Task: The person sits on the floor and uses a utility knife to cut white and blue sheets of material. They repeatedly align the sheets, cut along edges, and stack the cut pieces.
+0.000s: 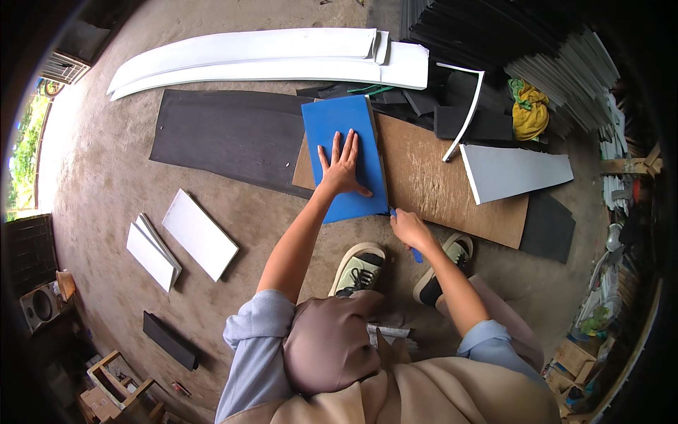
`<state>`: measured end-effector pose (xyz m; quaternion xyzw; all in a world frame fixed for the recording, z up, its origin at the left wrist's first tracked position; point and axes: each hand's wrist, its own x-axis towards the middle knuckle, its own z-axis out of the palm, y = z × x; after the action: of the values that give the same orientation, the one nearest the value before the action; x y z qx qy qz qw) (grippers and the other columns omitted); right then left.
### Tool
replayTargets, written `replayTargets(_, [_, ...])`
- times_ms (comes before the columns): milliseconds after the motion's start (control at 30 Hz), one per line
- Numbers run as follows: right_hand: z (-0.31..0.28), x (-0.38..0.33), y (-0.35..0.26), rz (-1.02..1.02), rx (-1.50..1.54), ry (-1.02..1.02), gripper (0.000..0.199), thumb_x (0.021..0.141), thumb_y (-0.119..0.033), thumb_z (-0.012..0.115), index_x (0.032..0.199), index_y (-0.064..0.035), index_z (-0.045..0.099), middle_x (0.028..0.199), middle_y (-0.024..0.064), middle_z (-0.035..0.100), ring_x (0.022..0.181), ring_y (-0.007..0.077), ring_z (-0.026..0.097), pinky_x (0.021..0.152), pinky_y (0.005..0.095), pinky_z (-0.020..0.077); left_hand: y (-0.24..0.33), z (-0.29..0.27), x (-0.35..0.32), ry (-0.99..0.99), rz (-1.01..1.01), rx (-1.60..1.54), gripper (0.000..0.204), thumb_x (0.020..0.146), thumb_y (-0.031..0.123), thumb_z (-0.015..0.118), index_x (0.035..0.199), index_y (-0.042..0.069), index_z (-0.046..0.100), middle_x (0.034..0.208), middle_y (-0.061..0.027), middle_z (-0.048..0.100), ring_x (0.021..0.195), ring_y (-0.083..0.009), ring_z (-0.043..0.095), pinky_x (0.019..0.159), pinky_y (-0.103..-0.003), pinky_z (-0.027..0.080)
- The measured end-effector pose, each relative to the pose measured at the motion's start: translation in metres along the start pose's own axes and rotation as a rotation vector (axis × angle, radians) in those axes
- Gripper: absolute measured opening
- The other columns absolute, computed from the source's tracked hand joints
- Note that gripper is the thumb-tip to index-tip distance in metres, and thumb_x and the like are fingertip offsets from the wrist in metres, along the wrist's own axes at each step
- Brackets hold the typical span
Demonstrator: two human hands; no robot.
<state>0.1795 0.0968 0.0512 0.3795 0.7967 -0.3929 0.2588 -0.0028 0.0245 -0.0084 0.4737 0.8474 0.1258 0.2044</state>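
Two hands work over a blue sheet (346, 155) that lies on a brown board (452, 191) on the concrete floor (106, 184). The left hand (342, 166) presses flat on the sheet with fingers spread, while the right hand (409, 227) is closed around a blue cutter (417, 254) at the sheet's lower right corner. White panels (200, 234) lie well apart to the left, and a dark mat (226, 134) lies just beside the board.

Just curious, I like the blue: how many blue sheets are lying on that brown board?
1. The blue sheet lies on the brown board, pressed flat under the left hand. The right hand holds a small blue tool at its near corner. Others may hide beneath.
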Motion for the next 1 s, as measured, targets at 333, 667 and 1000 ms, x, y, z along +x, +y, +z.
replayTargets(333, [-0.091,0.160,-0.083,-0.196,-0.255,0.491,0.031,0.083,-0.020,0.035,0.093,0.0044,0.050,0.089,0.0260,0.057,0.087,0.0398,0.056,0.076,0.0461,0.0437,0.006,-0.004,0.001,-0.051,0.008,-0.013,0.141,0.027,0.051,0.078,0.134,0.007,-0.002,0.141,-0.0059,-0.002,0.129,-0.0311,-0.009,0.092,-0.064,-0.003])
replayTargets(667, [-0.101,0.199,-0.097,-0.195,-0.250,0.378,0.033,0.081,-0.019,0.035,0.095,0.0045,0.052,0.089,0.0260,0.057,0.085,0.0381,0.057,0.079,0.0449,0.0432,0.007,-0.006,0.001,-0.028,0.019,-0.038,0.138,0.029,0.050,0.079,0.134,0.006,0.000,0.141,-0.0080,0.001,0.129,-0.0321,-0.006,0.091,-0.064,-0.003])
replayTargets(1000, [-0.109,0.200,-0.114,-0.053,-0.201,0.167,0.027,0.073,-0.009,0.037,0.077,0.0051,0.060,0.071,0.0198,0.061,0.066,0.0288,0.062,0.066,0.0385,0.0480,0.010,-0.006,-0.001,-0.021,-0.007,-0.027,0.134,0.032,0.051,0.077,0.135,0.011,0.002,0.141,-0.0051,0.000,0.129,-0.0295,-0.008,0.093,-0.063,-0.006])
